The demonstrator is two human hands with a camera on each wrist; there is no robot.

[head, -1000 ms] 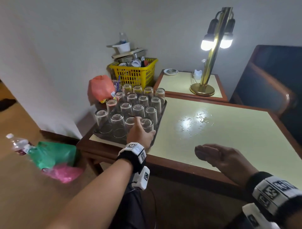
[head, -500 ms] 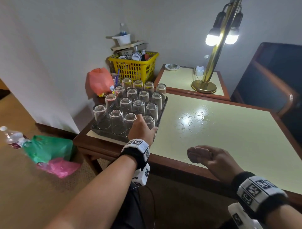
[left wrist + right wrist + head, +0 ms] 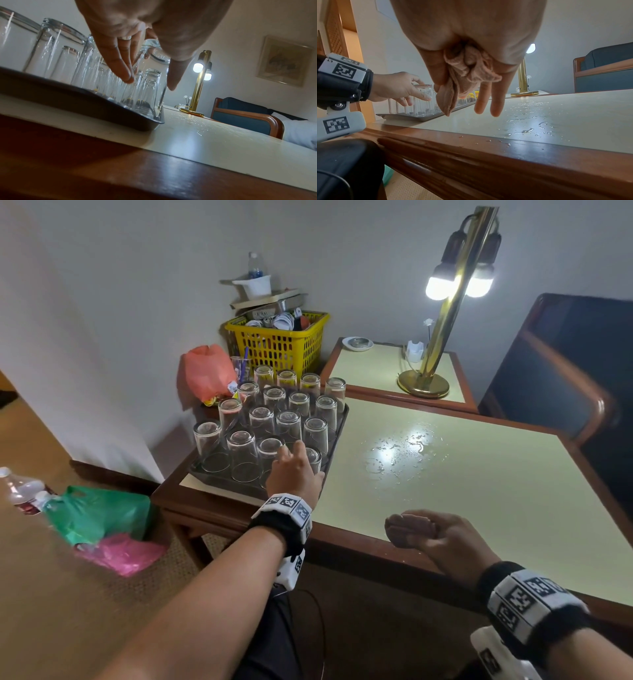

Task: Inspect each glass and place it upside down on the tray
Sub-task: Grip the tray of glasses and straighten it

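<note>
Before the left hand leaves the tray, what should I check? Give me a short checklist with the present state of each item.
1. Corner glass upside down on the tray: ok.
2. Left hand released from that glass: ok; in the left wrist view the fingers are straight, spread over it.
3. Rim of the corner glass fully inside the tray edge: cannot tell; it stands right at the corner.
4. Other glasses upside down: ok, as far as visible.
5. Right hand holds the cloth: ok.
6. Table dry: not ok; water drops lie beside the tray.
</note>
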